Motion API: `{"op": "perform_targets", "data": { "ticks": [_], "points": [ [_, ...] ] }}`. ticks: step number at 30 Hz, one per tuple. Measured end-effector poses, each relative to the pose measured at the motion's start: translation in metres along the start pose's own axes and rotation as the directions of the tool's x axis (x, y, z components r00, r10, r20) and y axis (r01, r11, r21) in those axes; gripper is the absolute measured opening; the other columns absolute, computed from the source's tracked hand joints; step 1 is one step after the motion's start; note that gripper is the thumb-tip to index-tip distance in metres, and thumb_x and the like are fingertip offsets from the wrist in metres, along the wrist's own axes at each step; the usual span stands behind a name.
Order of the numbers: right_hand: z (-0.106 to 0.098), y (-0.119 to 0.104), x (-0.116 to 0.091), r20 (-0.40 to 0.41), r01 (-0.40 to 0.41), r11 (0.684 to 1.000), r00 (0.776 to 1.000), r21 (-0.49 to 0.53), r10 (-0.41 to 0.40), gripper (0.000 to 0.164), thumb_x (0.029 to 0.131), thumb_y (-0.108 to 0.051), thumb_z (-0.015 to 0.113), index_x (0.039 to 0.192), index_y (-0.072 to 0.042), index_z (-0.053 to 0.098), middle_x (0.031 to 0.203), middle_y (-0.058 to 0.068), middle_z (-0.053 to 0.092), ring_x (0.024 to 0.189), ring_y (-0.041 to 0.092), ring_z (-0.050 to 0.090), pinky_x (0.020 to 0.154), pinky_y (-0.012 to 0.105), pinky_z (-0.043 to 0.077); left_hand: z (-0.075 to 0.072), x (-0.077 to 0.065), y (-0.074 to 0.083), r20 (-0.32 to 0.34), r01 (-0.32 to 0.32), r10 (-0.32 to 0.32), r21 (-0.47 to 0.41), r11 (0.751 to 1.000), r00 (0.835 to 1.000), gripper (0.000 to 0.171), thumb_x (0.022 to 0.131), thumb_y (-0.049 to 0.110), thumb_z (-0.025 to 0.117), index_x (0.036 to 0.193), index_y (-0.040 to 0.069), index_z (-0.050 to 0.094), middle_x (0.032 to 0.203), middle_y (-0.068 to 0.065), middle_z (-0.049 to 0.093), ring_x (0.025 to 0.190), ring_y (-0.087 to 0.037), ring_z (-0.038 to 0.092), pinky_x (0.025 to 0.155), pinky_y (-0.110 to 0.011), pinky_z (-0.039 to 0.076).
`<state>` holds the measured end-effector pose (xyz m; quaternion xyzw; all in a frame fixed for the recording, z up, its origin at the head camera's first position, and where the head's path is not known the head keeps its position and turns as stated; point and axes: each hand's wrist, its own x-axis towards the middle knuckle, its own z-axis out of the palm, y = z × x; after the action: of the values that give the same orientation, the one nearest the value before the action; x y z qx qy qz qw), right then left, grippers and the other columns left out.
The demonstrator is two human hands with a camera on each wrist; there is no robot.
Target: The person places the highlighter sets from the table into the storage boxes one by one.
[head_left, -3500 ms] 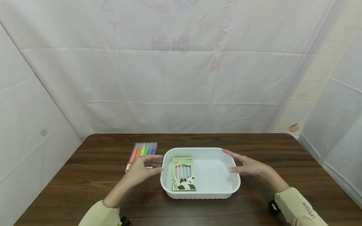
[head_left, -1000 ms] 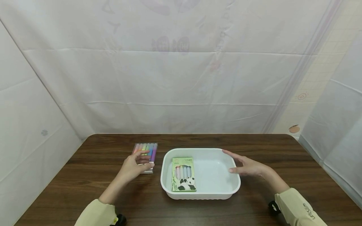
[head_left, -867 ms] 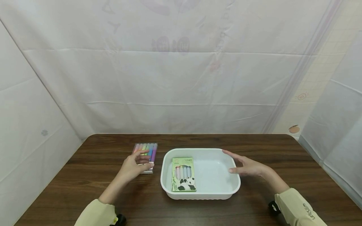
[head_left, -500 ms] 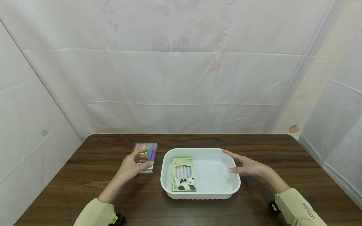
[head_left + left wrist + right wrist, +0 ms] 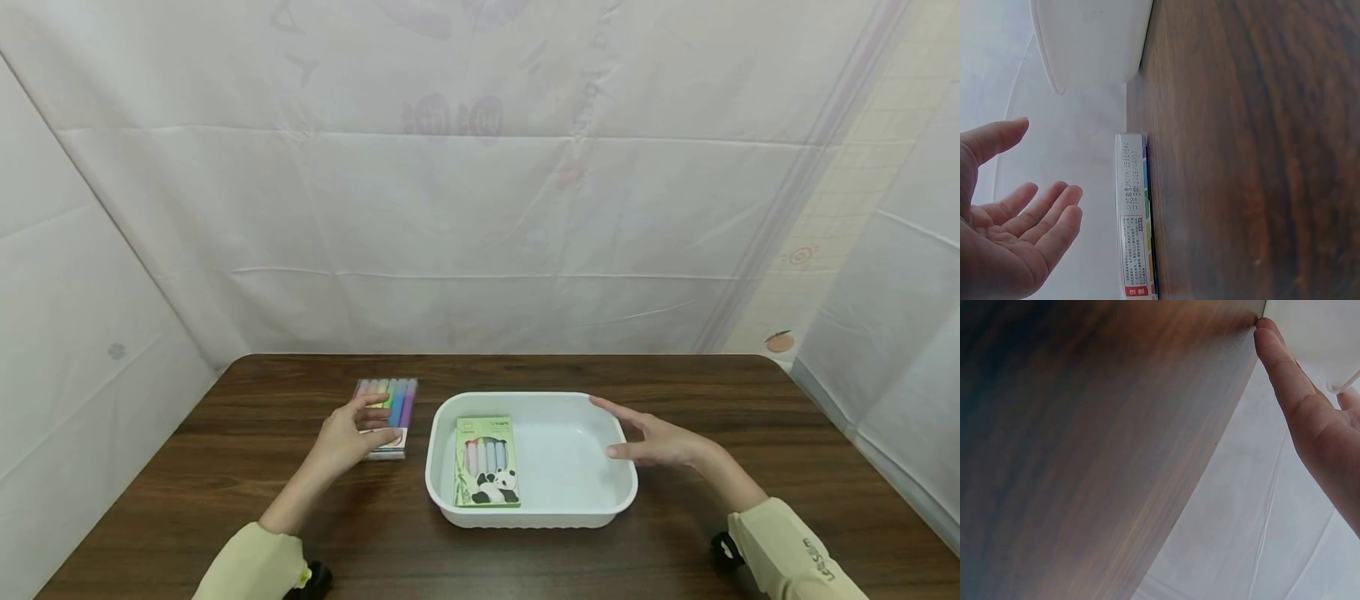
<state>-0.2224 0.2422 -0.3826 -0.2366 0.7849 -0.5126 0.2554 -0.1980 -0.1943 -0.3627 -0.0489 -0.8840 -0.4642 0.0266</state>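
My left hand (image 5: 343, 435) hovers over a clear pack of coloured markers (image 5: 401, 414), which lies on the table left of the bin. In the left wrist view its bent fingers (image 5: 1054, 215) and thumb are apart from the pack's printed end (image 5: 1133, 187), with nothing held. At the right end of a white plastic bin (image 5: 573, 467) is my right hand (image 5: 660, 442), thumb over the rim and fingers spread. The right wrist view shows straight fingers (image 5: 1285, 375) against the bin's outer wall. Inside the bin, at its left, lies a green panda-printed marker box (image 5: 487, 462).
The dark wooden table (image 5: 480, 558) has rounded far corners. A pale printed cloth (image 5: 480, 208) hangs right behind its far edge, with more cloth at both sides.
My left hand has left the bin's left rim and moved left over the marker pack, drifting slightly further left in the last second. The right hand and bin stay put.
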Motion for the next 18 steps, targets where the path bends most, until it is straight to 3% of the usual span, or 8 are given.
{"op": "perform_targets", "data": {
  "ticks": [18],
  "points": [
    [0.0007, -0.0011, -0.0006, -0.012, 0.000, 1.000, 1.000, -0.006, -0.001, 0.079, 0.085, -0.017, 0.063, 0.145, -0.008, 0.014, 0.145, 0.031, 0.011, 0.119, 0.046, 0.037, 0.080, 0.048, 0.049, -0.0041, 0.0042, -0.0050, -0.003, 0.027, -0.027, 0.040, 0.999, 1.000, 0.063, 0.075, 0.017, 0.075, 0.127, -0.003, 0.046, 0.113, -0.025, 0.058, 0.104, -0.035, 0.056, 0.083, -0.042, 0.048]
  ]
}}
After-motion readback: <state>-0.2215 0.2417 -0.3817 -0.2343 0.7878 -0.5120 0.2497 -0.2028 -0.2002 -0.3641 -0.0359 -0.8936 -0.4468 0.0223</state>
